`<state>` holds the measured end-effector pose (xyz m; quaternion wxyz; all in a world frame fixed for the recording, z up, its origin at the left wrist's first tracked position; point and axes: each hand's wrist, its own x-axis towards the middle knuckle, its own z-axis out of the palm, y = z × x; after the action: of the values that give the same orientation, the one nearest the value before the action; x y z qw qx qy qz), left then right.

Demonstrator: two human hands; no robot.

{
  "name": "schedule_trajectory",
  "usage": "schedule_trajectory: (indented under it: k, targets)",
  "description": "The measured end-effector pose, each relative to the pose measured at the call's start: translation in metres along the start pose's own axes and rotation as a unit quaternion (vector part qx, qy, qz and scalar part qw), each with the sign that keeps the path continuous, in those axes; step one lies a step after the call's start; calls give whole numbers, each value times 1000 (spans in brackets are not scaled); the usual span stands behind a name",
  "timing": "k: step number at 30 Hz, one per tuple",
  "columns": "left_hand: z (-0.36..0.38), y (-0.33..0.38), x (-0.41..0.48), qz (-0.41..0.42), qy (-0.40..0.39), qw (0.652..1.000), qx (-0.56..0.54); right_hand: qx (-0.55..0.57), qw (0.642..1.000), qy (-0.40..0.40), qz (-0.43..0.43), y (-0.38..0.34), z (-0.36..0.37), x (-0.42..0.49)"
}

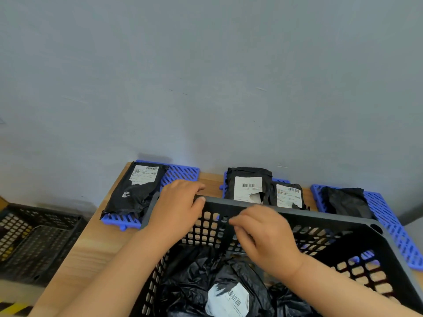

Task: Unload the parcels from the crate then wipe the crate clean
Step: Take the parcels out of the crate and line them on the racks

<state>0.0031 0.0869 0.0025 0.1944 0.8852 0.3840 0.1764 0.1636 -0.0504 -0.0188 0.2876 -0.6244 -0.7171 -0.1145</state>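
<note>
A black lattice crate (pixel 325 219) stands on the wooden table (pixel 96 245) in front of me. Several black plastic parcels lie inside it; one shows a white barcode label (pixel 229 298). My left hand (pixel 178 202) grips the crate's far rim near its left corner, fingers over the edge. My right hand (pixel 263 234) hovers inside the crate by the far wall, blurred, its fingers loosely curled with nothing seen in them. Beyond the crate, black parcels lie on blue mats: one at the left (pixel 137 191), two in the middle (pixel 248 186) (pixel 288 195), one at the right (pixel 345 202).
Three blue slatted mats (pixel 183 173) (pixel 280 180) (pixel 389 225) line the table's far edge against a grey wall. Stacked black crates (pixel 34 236) sit on the floor to the left. Yellow-black tape (pixel 13 307) marks the floor at the lower left.
</note>
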Motion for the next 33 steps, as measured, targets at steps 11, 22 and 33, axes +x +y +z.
schedule_trajectory:
  k: [11, 22, 33]
  targets:
    - [5, -10, -38, 51, -2, 994, 95, 12, 933, -358, -27, -36, 87, -43]
    - [8, -13, -38, 55, 26, 993, 96, -49, 928, -369, -23, -40, 111, -49]
    - [4, -13, -39, 41, 5, 997, 62, 140, 921, -285, 224, -35, 63, -43]
